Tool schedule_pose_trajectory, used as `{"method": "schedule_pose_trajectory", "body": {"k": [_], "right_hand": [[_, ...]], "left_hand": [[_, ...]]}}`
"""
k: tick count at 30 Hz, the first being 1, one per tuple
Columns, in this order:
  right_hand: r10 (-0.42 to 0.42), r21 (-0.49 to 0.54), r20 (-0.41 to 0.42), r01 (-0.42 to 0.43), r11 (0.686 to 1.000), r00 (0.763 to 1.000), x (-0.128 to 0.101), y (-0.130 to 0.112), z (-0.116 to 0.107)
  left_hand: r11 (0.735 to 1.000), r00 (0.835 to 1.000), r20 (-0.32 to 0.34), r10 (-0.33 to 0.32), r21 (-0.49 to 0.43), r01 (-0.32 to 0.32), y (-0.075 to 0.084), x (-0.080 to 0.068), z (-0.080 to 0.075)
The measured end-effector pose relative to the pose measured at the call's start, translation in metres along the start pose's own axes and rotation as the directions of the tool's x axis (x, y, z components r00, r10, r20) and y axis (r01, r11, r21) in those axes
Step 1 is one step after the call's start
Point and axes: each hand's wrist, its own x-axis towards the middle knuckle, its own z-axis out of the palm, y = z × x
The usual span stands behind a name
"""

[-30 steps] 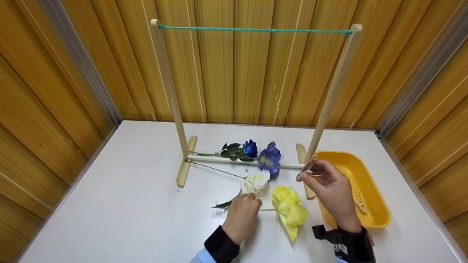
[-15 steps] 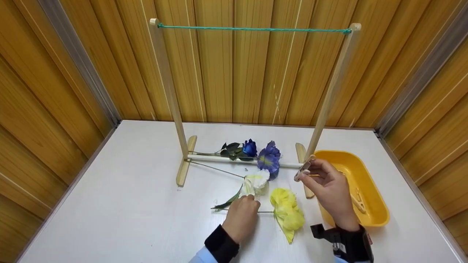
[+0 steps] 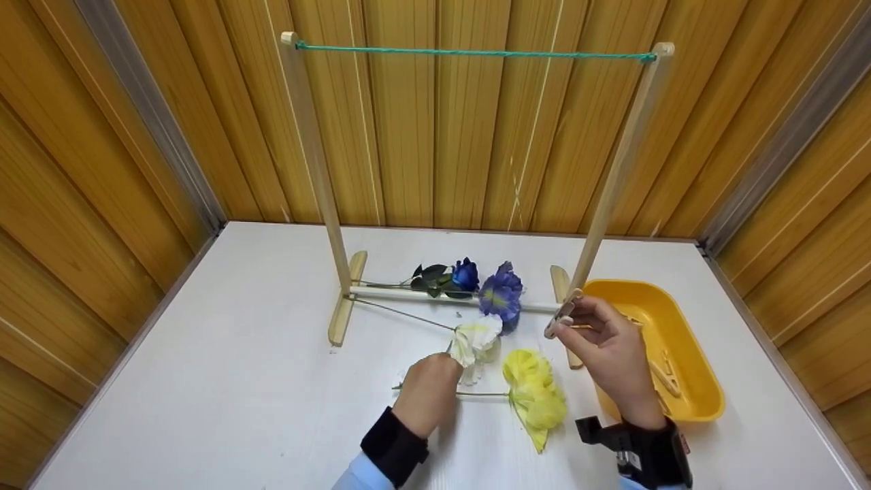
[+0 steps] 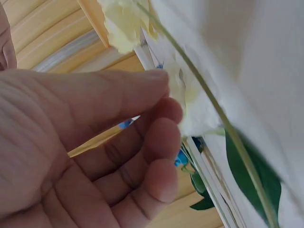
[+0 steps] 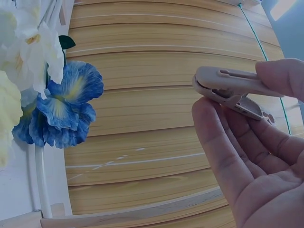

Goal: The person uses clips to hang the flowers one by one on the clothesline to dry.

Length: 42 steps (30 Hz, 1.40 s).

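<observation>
Left hand (image 3: 427,388) has slid left, fingers curled at the white flower (image 3: 476,338); right hand (image 3: 609,354) pinches a clothespin (image 5: 232,90) (wrist view only).

The head view looks forward and down from above the white tabletop (image 3: 238,381), facing the wooden slat wall (image 3: 442,136). The left wrist view sits very close under its palm, looking along the table. The right wrist view looks up toward the wall. All three share the ruffled blue-purple artificial flower (image 3: 501,297) (image 5: 64,111).
</observation>
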Motion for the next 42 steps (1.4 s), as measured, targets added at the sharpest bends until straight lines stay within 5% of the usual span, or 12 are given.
{"method": "schedule_pose_trajectory", "body": {"k": [10, 20, 28, 32, 38, 42], "right_hand": [[-0.008, -0.001, 0.000, 0.008, 1.000, 1.000, 0.000, 0.000, -0.002], [0.003, -0.011, -0.012, -0.003, 1.000, 1.000, -0.001, -0.001, -0.004], [0.016, 0.004, -0.015, -0.016, 1.000, 1.000, 0.000, -0.002, -0.003], [0.020, -0.001, -0.010, -0.020, 1.000, 1.000, 0.000, -0.002, -0.002], [0.025, 0.002, -0.006, -0.025, 1.000, 1.000, 0.000, -0.001, -0.001], [-0.008, 0.006, 0.001, 0.008, 1.000, 1.000, 0.000, 0.002, -0.001]], "left_hand": [[0.987, 0.985, 0.088, -0.145, -0.063, 0.151, -0.039, -0.003, -0.013], [0.983, 0.971, 0.160, -0.177, -0.022, 0.182, -0.045, -0.009, -0.012], [0.994, 0.985, 0.146, -0.088, 0.079, 0.077, -0.052, -0.007, -0.015], [0.994, 0.984, 0.159, -0.076, -0.067, 0.088, -0.056, -0.004, -0.028], [0.929, 0.968, 0.222, -0.115, -0.322, 0.184, -0.055, 0.001, -0.051], [0.903, 0.977, 0.194, -0.092, -0.397, 0.164, -0.053, 0.004, -0.060]]}}
